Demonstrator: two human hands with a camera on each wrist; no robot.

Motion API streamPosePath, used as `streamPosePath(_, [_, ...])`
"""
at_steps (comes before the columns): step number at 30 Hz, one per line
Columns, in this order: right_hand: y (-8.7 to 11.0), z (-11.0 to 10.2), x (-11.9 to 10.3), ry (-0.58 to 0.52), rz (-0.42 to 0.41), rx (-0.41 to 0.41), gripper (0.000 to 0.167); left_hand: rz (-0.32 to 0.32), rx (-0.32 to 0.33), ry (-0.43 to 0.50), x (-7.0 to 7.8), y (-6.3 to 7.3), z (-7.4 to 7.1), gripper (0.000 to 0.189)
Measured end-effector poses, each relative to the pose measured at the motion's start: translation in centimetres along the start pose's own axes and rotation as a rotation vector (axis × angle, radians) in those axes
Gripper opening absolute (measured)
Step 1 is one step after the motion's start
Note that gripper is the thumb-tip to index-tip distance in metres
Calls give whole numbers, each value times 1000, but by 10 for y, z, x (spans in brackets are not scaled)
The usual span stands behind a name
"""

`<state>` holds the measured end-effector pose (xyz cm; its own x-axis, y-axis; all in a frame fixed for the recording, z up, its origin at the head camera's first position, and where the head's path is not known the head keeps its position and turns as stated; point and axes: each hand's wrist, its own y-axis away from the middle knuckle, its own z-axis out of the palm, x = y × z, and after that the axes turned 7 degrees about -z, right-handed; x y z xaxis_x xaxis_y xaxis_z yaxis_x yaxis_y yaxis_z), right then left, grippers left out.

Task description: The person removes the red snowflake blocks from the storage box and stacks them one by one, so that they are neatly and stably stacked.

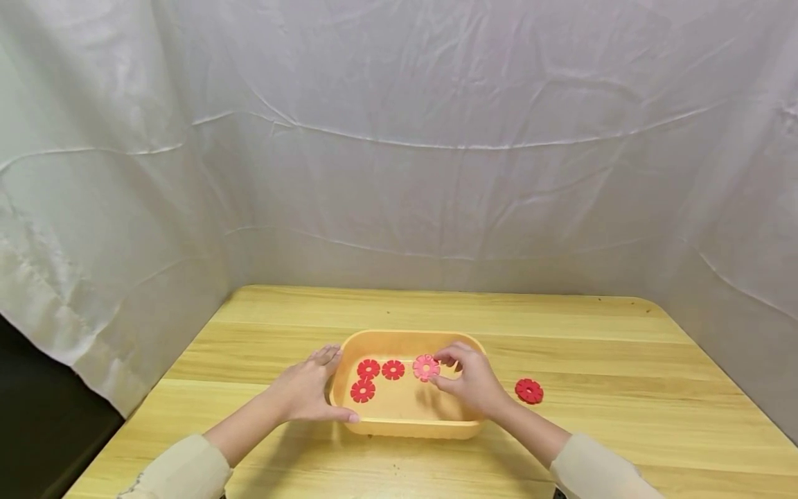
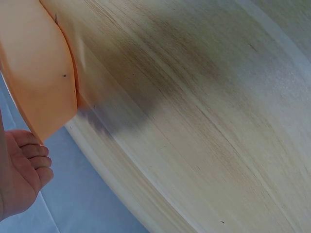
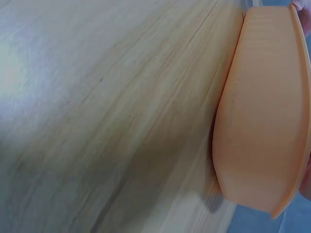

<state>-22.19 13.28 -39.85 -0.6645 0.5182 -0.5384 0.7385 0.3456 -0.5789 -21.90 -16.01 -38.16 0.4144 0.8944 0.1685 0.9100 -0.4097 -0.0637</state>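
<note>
An orange plastic bin (image 1: 411, 430) sits on the table. My left hand (image 1: 307, 388) grips its left end, with the thumb on the front rim; the left wrist view shows the fingers of that left hand (image 2: 31, 162) bent at the rim. Over the bin, my right hand (image 1: 474, 380) pinches a pink interlocking disc (image 1: 427, 368) between thumb and fingers. To its left inside the bin are red interlocking discs: one at the back (image 1: 368, 369), one beside it (image 1: 393, 370) and one in front (image 1: 363, 391). The right wrist view shows mostly the bin's outer wall (image 3: 262, 107).
Right of the bin, a darker red disc (image 1: 529, 391), perhaps a small stack, lies on the wooden table (image 1: 592, 346). Grey-white cloth (image 1: 449, 173) hangs behind the table and along its sides. Something black (image 1: 50, 416) stands at the lower left.
</note>
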Motion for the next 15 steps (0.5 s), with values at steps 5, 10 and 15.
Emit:
streamPosePath(5, [2, -6, 3, 26, -38, 43, 22, -1, 3, 0, 0, 0, 0, 111])
streamPosePath(10, [7, -12, 8, 49, -48, 67, 23, -5, -1, -1, 0, 1, 0, 111])
streamPosePath(15, [11, -20, 13, 70, -36, 89, 24, -4, -5, -3, 0, 0, 0, 111])
